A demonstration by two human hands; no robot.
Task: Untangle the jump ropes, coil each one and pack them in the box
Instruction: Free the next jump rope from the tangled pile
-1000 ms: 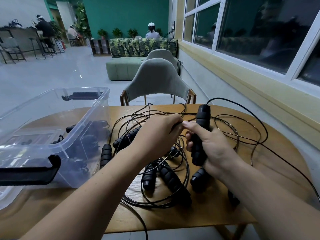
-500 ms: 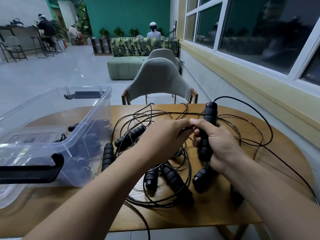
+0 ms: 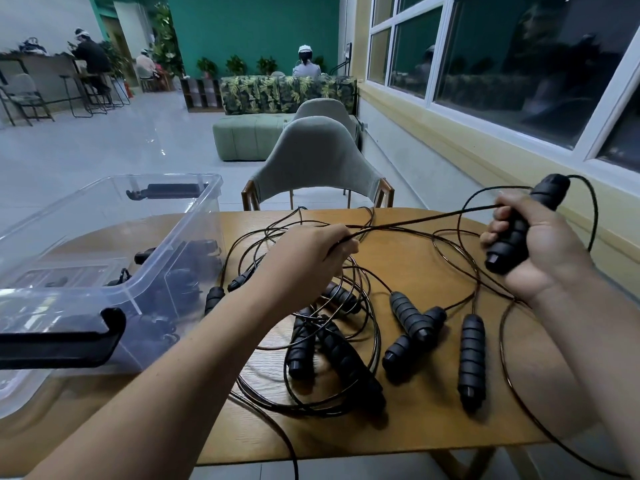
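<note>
Both hands are apart above the tabletop (image 3: 433,431), and one thin black cord (image 3: 419,221) runs straight between them. The right hand (image 3: 543,251) is at the right side, raised, and its fingers are wrapped around a black ribbed handle (image 3: 516,233). This handle stands nearly upright, a little tilted; from its top end a cord loops wide to the right and comes down beside the hand. The left hand (image 3: 308,258) is near the middle of the tabletop, its fingers curled around the same cord. Under and around the left hand lies the tangle of jump ropes (image 3: 349,299): many cord loops cross each other on the wood. Several loose handles lie among them: two crossed handles (image 3: 412,327) right of the tangle, one separate handle (image 3: 471,355) just beside this pair, and other handles (image 3: 332,351) under the left forearm. The clear plastic box (image 3: 173,237) stands on the left part of the tabletop, open, with a black latch (image 3: 62,337) at its near end. Inside it are dark ropes (image 3: 187,271), but through the wall I cannot tell how they are coiled.
</note>
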